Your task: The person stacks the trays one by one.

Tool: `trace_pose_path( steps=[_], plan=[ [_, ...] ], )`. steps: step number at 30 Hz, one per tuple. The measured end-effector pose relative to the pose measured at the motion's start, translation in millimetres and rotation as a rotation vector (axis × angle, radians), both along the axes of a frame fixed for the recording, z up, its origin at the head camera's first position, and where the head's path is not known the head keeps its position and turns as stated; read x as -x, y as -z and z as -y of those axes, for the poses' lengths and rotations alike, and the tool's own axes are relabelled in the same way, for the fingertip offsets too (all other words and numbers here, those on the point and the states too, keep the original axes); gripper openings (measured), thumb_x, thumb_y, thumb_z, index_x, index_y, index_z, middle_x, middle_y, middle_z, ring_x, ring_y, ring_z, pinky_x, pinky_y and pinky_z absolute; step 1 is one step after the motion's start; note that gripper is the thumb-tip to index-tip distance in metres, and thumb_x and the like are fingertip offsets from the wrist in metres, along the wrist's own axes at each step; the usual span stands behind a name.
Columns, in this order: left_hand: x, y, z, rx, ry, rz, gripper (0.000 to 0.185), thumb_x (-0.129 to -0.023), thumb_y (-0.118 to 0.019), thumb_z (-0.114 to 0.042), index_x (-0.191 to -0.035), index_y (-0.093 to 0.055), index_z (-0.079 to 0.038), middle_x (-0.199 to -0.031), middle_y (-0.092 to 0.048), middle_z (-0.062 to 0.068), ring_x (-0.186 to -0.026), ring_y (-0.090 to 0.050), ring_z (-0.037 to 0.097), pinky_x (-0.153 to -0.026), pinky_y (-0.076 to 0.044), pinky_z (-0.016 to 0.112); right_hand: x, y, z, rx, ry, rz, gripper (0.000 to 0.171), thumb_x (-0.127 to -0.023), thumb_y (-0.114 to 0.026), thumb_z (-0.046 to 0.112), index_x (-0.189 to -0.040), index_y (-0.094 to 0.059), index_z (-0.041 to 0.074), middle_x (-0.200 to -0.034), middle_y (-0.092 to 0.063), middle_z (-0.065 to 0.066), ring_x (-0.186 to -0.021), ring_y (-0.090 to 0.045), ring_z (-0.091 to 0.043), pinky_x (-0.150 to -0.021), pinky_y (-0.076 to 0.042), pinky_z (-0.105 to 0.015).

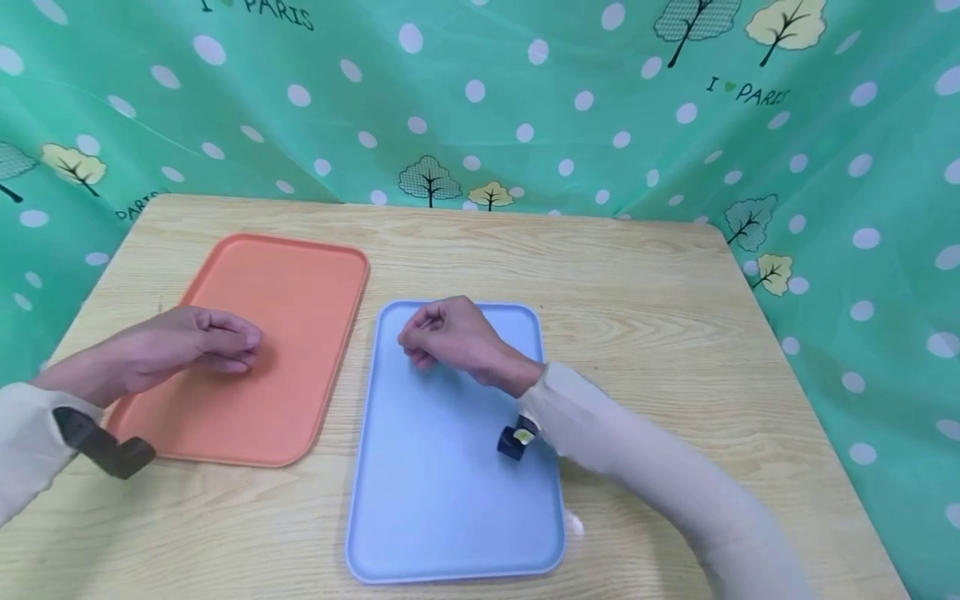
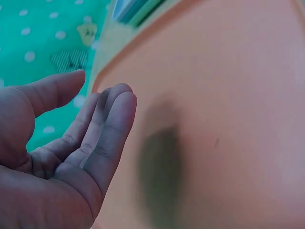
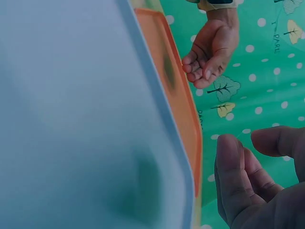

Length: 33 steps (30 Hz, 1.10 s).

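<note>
My left hand (image 1: 191, 343) hovers over an orange-pink tray (image 1: 300, 292) at the left of the table. In the left wrist view its thumb stands apart from the loosely bent fingers (image 2: 112, 129), with nothing between them. My right hand (image 1: 453, 333) is above the upper part of a light blue tray (image 1: 450, 500). The right wrist view shows a gap between that thumb and its relaxed fingers (image 3: 232, 167), which hold nothing. Each hand casts a shadow on the tray beneath it.
The wooden table (image 1: 637, 317) is backed by a green dotted cloth (image 1: 525, 108). A blue and green object (image 2: 138, 12), partly cut off, lies beyond the orange tray's rim in the left wrist view. Dark devices (image 1: 101, 442) are strapped to both wrists.
</note>
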<state>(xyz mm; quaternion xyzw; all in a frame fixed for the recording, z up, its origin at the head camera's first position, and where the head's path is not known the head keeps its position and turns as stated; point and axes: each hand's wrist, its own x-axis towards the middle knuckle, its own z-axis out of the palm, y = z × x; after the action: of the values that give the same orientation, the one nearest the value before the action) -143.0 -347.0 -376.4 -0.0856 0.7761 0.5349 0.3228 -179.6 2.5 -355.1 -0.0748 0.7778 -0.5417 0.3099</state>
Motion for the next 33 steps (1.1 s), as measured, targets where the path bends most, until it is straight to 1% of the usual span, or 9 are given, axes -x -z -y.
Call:
trace_pose_path(
  steps=[5, 10, 14, 17, 20, 26, 29, 31, 33],
  plan=[
    [8.2, 3.0, 24.4, -0.005, -0.041, 0.021, 0.019, -0.101, -0.055, -0.011, -0.104, -0.070, -0.021, -0.099, -0.074, -0.009, -0.093, -0.071, 0.007, -0.085, -0.058, 0.028, 16.3, -1.7, 22.5, 0.009, 0.024, -0.035, 0.006, -0.090, -0.067, 0.007, -0.088, -0.070, 0.003, -0.093, -0.073, -0.021, -0.077, -0.072, -0.026, -0.070, -0.060, -0.032],
    [11.8, 8.5, 48.8, -0.007, -0.089, 0.053, 0.025, -0.101, -0.054, -0.012, -0.096, -0.073, -0.028, -0.098, -0.075, -0.009, -0.092, -0.072, 0.008, -0.084, -0.058, 0.028, 34.6, 3.1, 43.8, 0.000, 0.048, -0.078, 0.010, -0.089, -0.067, 0.007, -0.089, -0.072, -0.002, -0.091, -0.074, -0.021, -0.078, -0.073, -0.028, -0.074, -0.060, -0.036],
    [12.2, 13.2, 64.5, -0.003, -0.123, 0.062, 0.026, -0.101, -0.055, -0.013, -0.093, -0.074, -0.029, -0.095, -0.075, -0.008, -0.089, -0.072, 0.008, -0.082, -0.058, 0.027, 47.8, 6.5, 58.2, -0.063, 0.061, -0.131, 0.013, -0.089, -0.068, 0.011, -0.089, -0.074, 0.000, -0.082, -0.074, -0.015, -0.066, -0.070, -0.019, -0.067, -0.059, -0.028],
    [12.5, 17.0, 74.3, 0.019, -0.137, 0.067, 0.025, -0.101, -0.055, -0.015, -0.091, -0.073, -0.028, -0.092, -0.075, -0.010, -0.087, -0.072, 0.007, -0.081, -0.058, 0.026, 57.1, 8.6, 66.4, -0.148, 0.059, -0.172, 0.012, -0.089, -0.067, 0.015, -0.085, -0.074, 0.007, -0.076, -0.074, -0.010, -0.058, -0.063, -0.012, -0.059, -0.051, -0.020],
    [11.9, 18.2, 82.1, 0.055, -0.148, 0.079, 0.024, -0.101, -0.056, -0.018, -0.088, -0.071, -0.031, -0.090, -0.074, -0.013, -0.085, -0.071, 0.005, -0.081, -0.058, 0.024, 65.1, 11.9, 72.3, -0.201, 0.049, -0.197, 0.012, -0.090, -0.066, 0.017, -0.085, -0.074, 0.010, -0.079, -0.075, -0.010, -0.061, -0.062, -0.014, -0.056, -0.044, -0.018],
    [7.5, 18.3, 93.4, 0.111, -0.153, 0.081, 0.021, -0.101, -0.056, -0.025, -0.087, -0.068, -0.034, -0.088, -0.073, -0.016, -0.083, -0.070, 0.003, -0.079, -0.058, 0.023, 76.5, 23.3, 79.9, -0.272, 0.049, -0.229, 0.019, -0.092, -0.066, 0.021, -0.087, -0.077, 0.006, -0.084, -0.075, -0.013, -0.063, -0.064, -0.015, -0.054, -0.043, -0.020],
    [6.5, 19.6, 99.8, 0.163, -0.139, 0.063, 0.018, -0.102, -0.054, -0.028, -0.091, -0.067, -0.033, -0.086, -0.071, -0.018, -0.081, -0.069, 0.002, -0.077, -0.058, 0.023, 83.3, 30.5, 83.3, -0.325, 0.054, -0.231, 0.023, -0.092, -0.066, 0.023, -0.082, -0.077, 0.005, -0.076, -0.074, -0.010, -0.056, -0.059, -0.011, -0.051, -0.040, -0.020],
    [6.4, 21.3, 104.2, 0.200, -0.132, 0.055, 0.018, -0.103, -0.051, -0.031, -0.092, -0.066, -0.033, -0.085, -0.069, -0.018, -0.080, -0.068, 0.002, -0.077, -0.058, 0.023, 88.3, 35.5, 85.4, -0.362, 0.065, -0.217, 0.027, -0.091, -0.067, 0.024, -0.072, -0.073, 0.005, -0.064, -0.069, -0.006, -0.050, -0.052, -0.009, -0.048, -0.036, -0.021],
    [5.7, 22.9, 108.3, 0.227, -0.127, 0.046, 0.022, -0.103, -0.050, -0.033, -0.100, -0.069, -0.025, -0.084, -0.069, -0.019, -0.079, -0.067, 0.002, -0.076, -0.058, 0.024, 93.1, 39.8, 87.2, -0.398, 0.078, -0.193, 0.032, -0.088, -0.069, 0.026, -0.062, -0.068, 0.008, -0.054, -0.061, -0.001, -0.047, -0.049, -0.009, -0.046, -0.034, -0.021]
  ],
)
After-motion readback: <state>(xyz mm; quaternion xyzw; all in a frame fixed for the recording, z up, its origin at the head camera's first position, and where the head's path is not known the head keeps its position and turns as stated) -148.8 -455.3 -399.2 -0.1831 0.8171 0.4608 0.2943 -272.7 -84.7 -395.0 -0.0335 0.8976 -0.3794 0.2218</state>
